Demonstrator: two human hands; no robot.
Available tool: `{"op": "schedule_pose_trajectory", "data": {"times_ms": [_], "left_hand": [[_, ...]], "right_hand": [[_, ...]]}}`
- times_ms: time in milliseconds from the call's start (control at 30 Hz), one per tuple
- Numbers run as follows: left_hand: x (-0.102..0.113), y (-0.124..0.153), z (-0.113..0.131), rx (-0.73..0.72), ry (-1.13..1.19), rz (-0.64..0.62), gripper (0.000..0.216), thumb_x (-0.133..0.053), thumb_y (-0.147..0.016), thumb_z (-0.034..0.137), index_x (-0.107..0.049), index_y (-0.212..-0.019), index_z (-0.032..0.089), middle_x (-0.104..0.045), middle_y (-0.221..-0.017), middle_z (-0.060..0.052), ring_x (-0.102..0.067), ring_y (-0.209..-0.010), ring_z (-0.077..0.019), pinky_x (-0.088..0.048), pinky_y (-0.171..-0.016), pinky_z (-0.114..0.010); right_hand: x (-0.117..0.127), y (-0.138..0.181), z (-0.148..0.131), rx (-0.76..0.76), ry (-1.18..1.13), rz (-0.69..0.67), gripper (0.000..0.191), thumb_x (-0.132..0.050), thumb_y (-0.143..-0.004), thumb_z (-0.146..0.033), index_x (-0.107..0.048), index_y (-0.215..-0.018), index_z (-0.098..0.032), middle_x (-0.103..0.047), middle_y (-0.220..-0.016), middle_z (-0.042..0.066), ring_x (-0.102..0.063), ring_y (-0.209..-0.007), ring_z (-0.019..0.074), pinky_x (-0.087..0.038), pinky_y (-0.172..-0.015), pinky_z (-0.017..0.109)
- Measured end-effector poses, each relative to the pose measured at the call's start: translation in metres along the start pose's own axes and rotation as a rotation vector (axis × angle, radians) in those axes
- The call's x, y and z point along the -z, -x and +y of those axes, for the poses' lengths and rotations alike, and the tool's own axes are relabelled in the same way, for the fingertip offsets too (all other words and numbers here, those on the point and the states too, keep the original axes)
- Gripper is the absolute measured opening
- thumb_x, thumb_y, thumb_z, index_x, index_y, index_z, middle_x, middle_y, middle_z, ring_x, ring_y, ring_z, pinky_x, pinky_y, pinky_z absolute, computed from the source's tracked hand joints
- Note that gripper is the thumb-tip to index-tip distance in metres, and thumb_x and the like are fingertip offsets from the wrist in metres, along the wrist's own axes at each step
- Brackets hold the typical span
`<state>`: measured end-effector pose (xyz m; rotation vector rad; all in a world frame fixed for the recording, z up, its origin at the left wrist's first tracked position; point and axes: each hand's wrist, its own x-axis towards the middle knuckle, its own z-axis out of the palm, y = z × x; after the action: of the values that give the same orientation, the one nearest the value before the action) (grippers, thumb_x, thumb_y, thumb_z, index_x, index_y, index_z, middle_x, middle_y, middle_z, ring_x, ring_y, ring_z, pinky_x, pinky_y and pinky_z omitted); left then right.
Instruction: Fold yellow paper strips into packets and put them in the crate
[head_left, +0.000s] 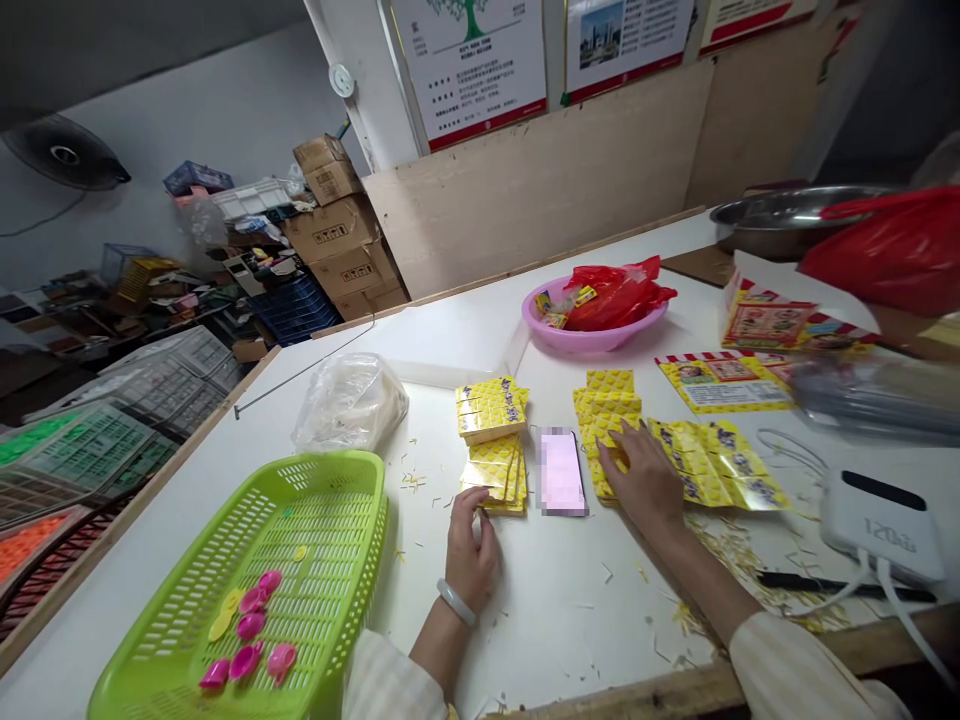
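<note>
My left hand (471, 548), with a pale bangle (456, 602) at the wrist, has its bent fingertips at the near edge of a stack of yellow printed sheets (491, 468). The fingers are slightly apart. A thicker yellow bundle (491, 408) lies on that stack's far end. My right hand (649, 478) rests with spread fingers on a second yellow stack (606, 400), covering part of it. Just right of that hand lie unfolded yellow sheets (720, 465) with dark print. Between the two stacks is a phone (562, 475) with a pale pink screen.
A green basket (360, 560) with small pink and yellow toy pieces stands at left, near a clear plastic bag (349, 405). Farther back sits a pink basin (600, 338) holding a red bag (619, 300). A power bank (885, 530), cables and a black pen (844, 585) lie right, among yellow scraps.
</note>
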<state>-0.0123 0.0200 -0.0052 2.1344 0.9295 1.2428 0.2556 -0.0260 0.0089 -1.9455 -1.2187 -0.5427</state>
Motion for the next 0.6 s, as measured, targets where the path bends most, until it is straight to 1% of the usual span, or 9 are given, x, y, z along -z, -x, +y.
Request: {"op": "schedule_pose_trajectory", "data": {"times_ms": [100,167,200,267,300,367,433,500,600], "left_hand": [[0.002,-0.004,0.001,0.045,0.003,0.05,0.029,-0.039,-0.089,0.013,-0.049,-0.116,0.02,-0.054,-0.114,-0.011,-0.053,-0.109,-0.022,-0.046,-0.091,-0.041],[0.005,-0.006,0.0,0.073,-0.017,0.105,0.028,-0.039,-0.09,0.015,-0.048,-0.117,0.021,-0.055,-0.115,-0.011,-0.053,-0.109,-0.0221,-0.047,-0.09,-0.041],[0.007,-0.006,-0.001,0.068,-0.047,0.115,0.03,-0.041,-0.09,0.017,-0.047,-0.12,0.022,-0.054,-0.118,-0.012,-0.052,-0.112,-0.0229,-0.046,-0.093,-0.043],[0.011,-0.007,-0.005,0.025,-0.151,0.052,0.045,-0.05,-0.088,0.021,-0.038,-0.131,0.023,-0.045,-0.134,-0.014,-0.041,-0.128,-0.0272,-0.037,-0.103,-0.05],[0.013,-0.007,-0.007,-0.003,-0.215,-0.02,0.057,-0.055,-0.085,0.024,-0.032,-0.137,0.023,-0.035,-0.143,-0.016,-0.031,-0.136,-0.0302,-0.031,-0.108,-0.054],[0.014,-0.008,-0.013,-0.047,-0.331,-0.17,0.079,-0.063,-0.08,0.029,-0.019,-0.145,0.024,-0.012,-0.155,-0.016,-0.01,-0.143,-0.035,-0.021,-0.111,-0.06],[0.01,-0.012,-0.018,-0.082,-0.414,-0.231,0.09,-0.066,-0.078,0.033,-0.011,-0.148,0.024,0.0,-0.157,-0.016,0.002,-0.144,-0.0371,-0.018,-0.111,-0.062],[0.001,-0.017,-0.018,-0.127,-0.483,-0.197,0.093,-0.067,-0.076,0.034,-0.01,-0.149,0.023,0.002,-0.157,-0.016,0.006,-0.143,-0.0384,-0.014,-0.111,-0.064],[-0.017,-0.022,-0.011,-0.167,-0.558,-0.119,0.088,-0.063,-0.079,0.028,-0.011,-0.149,0.025,0.003,-0.158,-0.014,0.008,-0.143,-0.0389,-0.006,-0.11,-0.067]], "right_hand": [[0.028,0.011,-0.036,0.049,-0.036,0.048,0.03,-0.05,-0.091,-0.034,-0.063,-0.109,-0.015,-0.062,-0.124,0.012,-0.047,-0.126,0.0263,-0.041,-0.103,0.041],[0.046,0.033,-0.067,0.105,-0.058,0.009,0.031,-0.053,-0.089,-0.035,-0.062,-0.112,-0.016,-0.058,-0.129,0.011,-0.042,-0.13,0.0274,-0.043,-0.102,0.041],[0.052,0.048,-0.082,0.15,-0.068,-0.021,0.03,-0.054,-0.089,-0.035,-0.063,-0.111,-0.017,-0.058,-0.129,0.011,-0.042,-0.131,0.0283,-0.044,-0.101,0.041],[0.059,0.079,-0.106,0.21,-0.081,-0.121,0.027,-0.055,-0.088,-0.032,-0.064,-0.108,-0.017,-0.059,-0.128,0.011,-0.043,-0.129,0.0297,-0.049,-0.096,0.04],[0.06,0.093,-0.114,0.221,-0.077,-0.162,0.026,-0.055,-0.087,-0.032,-0.065,-0.106,-0.017,-0.059,-0.128,0.011,-0.045,-0.128,0.0307,-0.051,-0.093,0.04],[0.059,0.115,-0.123,0.226,-0.074,-0.231,0.027,-0.055,-0.086,-0.03,-0.064,-0.108,-0.017,-0.06,-0.126,0.012,-0.048,-0.125,0.0317,-0.054,-0.089,0.04],[0.058,0.125,-0.125,0.206,-0.074,-0.267,0.029,-0.055,-0.085,-0.03,-0.063,-0.111,-0.018,-0.06,-0.126,0.012,-0.05,-0.123,0.0317,-0.055,-0.087,0.04],[0.058,0.125,-0.123,0.178,-0.08,-0.276,0.031,-0.055,-0.085,-0.031,-0.063,-0.112,-0.018,-0.06,-0.127,0.012,-0.051,-0.123,0.0312,-0.055,-0.088,0.04],[0.061,0.12,-0.121,0.154,-0.084,-0.258,0.033,-0.055,-0.084,-0.032,-0.063,-0.113,-0.018,-0.06,-0.127,0.011,-0.051,-0.123,0.0309,-0.055,-0.088,0.04]]}}
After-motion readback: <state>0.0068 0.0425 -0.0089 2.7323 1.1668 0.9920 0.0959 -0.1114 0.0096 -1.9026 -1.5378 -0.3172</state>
